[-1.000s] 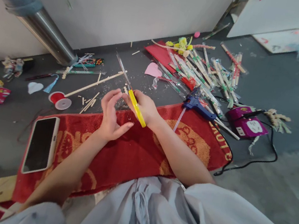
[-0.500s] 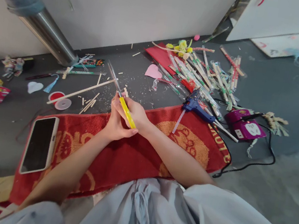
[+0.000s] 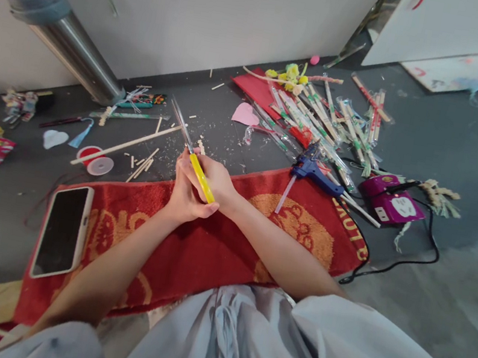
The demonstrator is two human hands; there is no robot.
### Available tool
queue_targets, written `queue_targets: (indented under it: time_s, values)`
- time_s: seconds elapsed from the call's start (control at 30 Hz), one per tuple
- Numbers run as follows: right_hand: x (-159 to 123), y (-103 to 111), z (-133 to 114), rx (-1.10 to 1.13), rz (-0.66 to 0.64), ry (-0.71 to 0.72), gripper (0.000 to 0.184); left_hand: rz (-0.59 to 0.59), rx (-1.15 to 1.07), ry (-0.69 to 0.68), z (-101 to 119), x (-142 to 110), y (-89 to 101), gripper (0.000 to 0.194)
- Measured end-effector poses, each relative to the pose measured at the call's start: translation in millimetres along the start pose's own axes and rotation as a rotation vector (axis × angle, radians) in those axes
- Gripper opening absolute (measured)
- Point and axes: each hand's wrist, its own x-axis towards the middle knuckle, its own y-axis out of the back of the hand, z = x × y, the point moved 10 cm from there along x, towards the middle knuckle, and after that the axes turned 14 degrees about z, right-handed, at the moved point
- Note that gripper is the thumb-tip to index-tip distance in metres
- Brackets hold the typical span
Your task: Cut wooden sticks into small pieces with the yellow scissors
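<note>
Two hands are closed together around yellow-handled scissors [image 3: 201, 179] above the far edge of the red towel [image 3: 208, 253], near its middle: the right hand [image 3: 216, 182] grips the handles, and the left hand [image 3: 186, 199] wraps them from the other side, its thumb at their near end. The blades point away from the body, toward the far left, and look nearly together. A long wooden stick [image 3: 130, 144] meets them, though I cannot tell whether its end sits between them.

A two-handed squeeze probably suits wood this stiff. It should go better with the stick deep in the blades, near the pivot, and fingertips behind the cutting edges; the stick's unheld length may jump, so steadying it would help. Short offcuts [image 3: 144, 166] and pale crumbs lie just beyond the towel's far edge.

Clear printed wrappers [image 3: 319, 122] with wooden chopsticks inside are heaped beyond the towel's far right corner. The clear-flanged spool [image 3: 100, 166], beside the towel's far left corner, carries something red. Right of the blue glue gun [image 3: 314, 170], a purple box [image 3: 374, 192] hides any contents.
</note>
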Motion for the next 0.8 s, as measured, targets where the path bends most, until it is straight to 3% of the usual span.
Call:
queue_targets:
  time_s: [0.1,0.23,0.37,0.5,0.7,0.8]
  values:
    - [0,0,0,0.059,0.012,-0.014,0.052,-0.028,-0.195,-0.016,2,-1,-0.4,0.118]
    - [0,4,2,0.000,0.011,-0.036,0.050,-0.050,-0.224,-0.072,8,-1,0.7,0.101]
    - [1,18,5,-0.181,0.051,-0.039,0.055,0.097,-0.076,-0.115,17,4,16.5,0.065]
    - [4,37,6,-0.355,0.144,-0.015,0.060,0.217,0.020,-0.132,29,10,34.8,0.046]
    - [6,48,9,-0.534,0.210,-0.007,0.068,0.312,0.294,-0.366,62,16,54.4,0.042]
    - [5,45,9,-0.572,0.195,0.020,0.069,0.337,0.496,-0.312,52,21,57.7,0.045]
